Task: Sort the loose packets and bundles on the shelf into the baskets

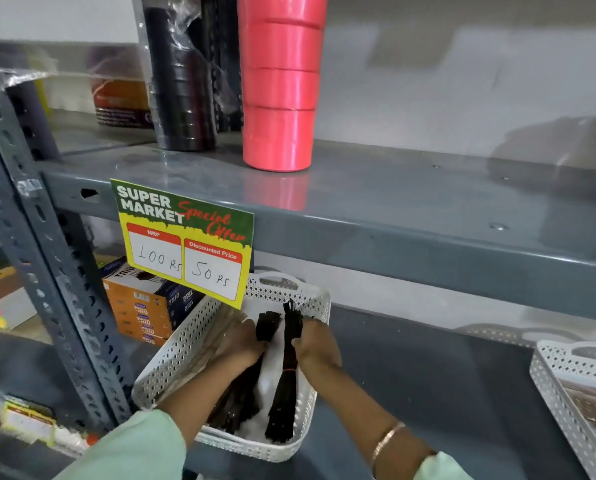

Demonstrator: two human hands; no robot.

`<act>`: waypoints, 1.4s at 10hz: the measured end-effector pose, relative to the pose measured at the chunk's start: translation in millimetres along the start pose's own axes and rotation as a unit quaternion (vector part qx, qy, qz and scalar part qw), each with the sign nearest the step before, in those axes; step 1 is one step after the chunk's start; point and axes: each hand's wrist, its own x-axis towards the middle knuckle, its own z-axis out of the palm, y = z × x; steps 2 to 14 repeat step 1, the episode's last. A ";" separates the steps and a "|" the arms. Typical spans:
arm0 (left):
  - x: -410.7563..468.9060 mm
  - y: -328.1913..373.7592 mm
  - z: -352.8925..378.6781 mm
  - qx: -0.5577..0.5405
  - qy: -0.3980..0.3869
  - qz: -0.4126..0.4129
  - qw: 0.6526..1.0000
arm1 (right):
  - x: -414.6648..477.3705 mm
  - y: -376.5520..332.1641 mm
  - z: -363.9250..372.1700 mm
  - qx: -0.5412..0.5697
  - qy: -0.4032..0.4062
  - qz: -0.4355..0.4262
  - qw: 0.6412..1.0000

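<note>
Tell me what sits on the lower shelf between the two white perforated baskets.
Nothing: in the head view, bare grey shelf separates the white perforated basket under both hands from the second white basket at right.

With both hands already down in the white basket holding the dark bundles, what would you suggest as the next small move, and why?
Probably lay both bundles down flat and let go. The left hand and right hand each grip a dark bundle already inside the white basket, so only the release seems left before reaching for more.
</note>
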 end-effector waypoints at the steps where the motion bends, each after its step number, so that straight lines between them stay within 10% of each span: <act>1: -36.7 21.0 -19.0 -0.039 0.098 0.058 0.993 | -41.8 9.3 -37.6 0.044 0.067 -0.056 0.995; 14: -36.7 21.0 -19.0 -0.039 0.098 0.058 0.993 | -41.8 9.3 -37.6 0.044 0.067 -0.056 0.995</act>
